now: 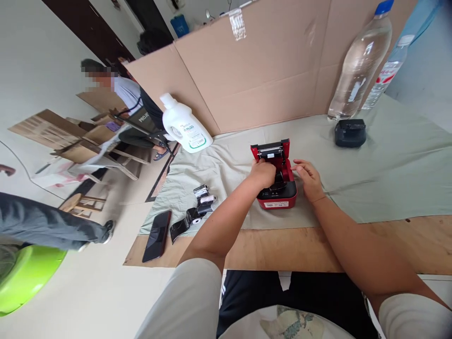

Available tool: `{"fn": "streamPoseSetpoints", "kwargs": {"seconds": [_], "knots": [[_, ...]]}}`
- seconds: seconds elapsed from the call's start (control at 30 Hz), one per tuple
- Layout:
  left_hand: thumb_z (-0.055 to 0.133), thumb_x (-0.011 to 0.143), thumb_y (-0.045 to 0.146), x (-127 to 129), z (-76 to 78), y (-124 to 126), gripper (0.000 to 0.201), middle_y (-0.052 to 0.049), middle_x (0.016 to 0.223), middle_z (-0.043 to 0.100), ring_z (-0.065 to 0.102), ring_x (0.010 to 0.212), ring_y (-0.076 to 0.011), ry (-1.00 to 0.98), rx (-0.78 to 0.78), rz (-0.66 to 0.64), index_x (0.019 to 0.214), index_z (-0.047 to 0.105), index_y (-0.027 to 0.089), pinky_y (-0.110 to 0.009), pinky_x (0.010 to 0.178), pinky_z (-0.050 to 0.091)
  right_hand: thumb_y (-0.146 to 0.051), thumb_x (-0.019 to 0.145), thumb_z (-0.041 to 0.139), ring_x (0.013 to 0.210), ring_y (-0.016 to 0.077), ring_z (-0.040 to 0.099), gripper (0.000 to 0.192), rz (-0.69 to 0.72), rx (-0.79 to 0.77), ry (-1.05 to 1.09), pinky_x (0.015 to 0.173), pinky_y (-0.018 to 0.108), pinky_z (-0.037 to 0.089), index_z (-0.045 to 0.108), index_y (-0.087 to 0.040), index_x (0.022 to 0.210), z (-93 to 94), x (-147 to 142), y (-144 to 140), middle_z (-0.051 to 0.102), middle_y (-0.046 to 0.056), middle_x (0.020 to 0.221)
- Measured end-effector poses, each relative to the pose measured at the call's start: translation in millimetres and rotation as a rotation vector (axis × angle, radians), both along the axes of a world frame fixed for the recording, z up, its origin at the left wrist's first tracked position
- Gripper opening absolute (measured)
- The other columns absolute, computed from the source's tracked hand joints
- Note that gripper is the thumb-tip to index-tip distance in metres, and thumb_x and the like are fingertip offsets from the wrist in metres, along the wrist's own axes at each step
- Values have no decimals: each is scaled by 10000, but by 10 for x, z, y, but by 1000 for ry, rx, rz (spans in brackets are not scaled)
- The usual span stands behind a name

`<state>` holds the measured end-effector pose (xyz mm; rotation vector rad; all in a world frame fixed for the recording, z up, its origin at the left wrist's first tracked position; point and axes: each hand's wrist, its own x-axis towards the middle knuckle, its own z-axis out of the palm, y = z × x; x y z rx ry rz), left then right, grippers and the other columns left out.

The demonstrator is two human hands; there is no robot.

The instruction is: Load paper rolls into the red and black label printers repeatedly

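A small red and black label printer (277, 197) stands on the pale green cloth (388, 169) with its lid (271, 150) flipped open toward the far side. My left hand (263, 173) rests inside the open compartment, fingers curled into it; what they hold is hidden. My right hand (308, 179) lies against the printer's right side, fingers touching its edge. Several small paper rolls (203, 195) in dark wrappers lie on the cloth to the left of the printer.
A black phone (157, 235) lies at the table's left corner. A white plastic bottle (185, 125), a cardboard screen (261, 61), two clear water bottles (360, 61) and a black device (350, 132) stand at the back. People sit and stand at the left.
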<state>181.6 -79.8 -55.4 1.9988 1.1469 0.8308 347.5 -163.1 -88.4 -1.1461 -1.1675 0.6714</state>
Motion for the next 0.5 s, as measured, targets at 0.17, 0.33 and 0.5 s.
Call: {"fn": "streamPoseSetpoints", "kwargs": {"seconds": [0.17, 0.33, 0.5], "knots": [[834, 426, 34, -19, 117, -85, 361, -42, 606, 551, 522, 1105, -406, 75, -59, 4, 503, 541, 230, -580, 1166, 78, -690, 810, 566, 1168, 279, 580, 454, -39, -32, 64, 1087, 524, 399, 696, -256, 829, -86, 7, 51, 669, 81, 1099], [831, 550, 193, -149, 314, -319, 322, 9, 750, 639, 625, 837, -258, 122, 5, -27, 788, 620, 243, -435, 1062, 367, -734, 770, 581, 1124, 287, 607, 494, -39, -82, 111, 1021, 537, 457, 683, -254, 830, -159, 9, 69, 690, 77, 1081], [799, 659, 304, -598, 431, -715, 355, -10, 940, 675, 631, 856, -186, -308, -86, -69, 969, 646, 224, -315, 850, 495, -716, 783, 578, 1052, 301, 645, 462, -12, -104, 143, 879, 497, 542, 675, -268, 841, -196, 5, 85, 712, 86, 1016]]}}
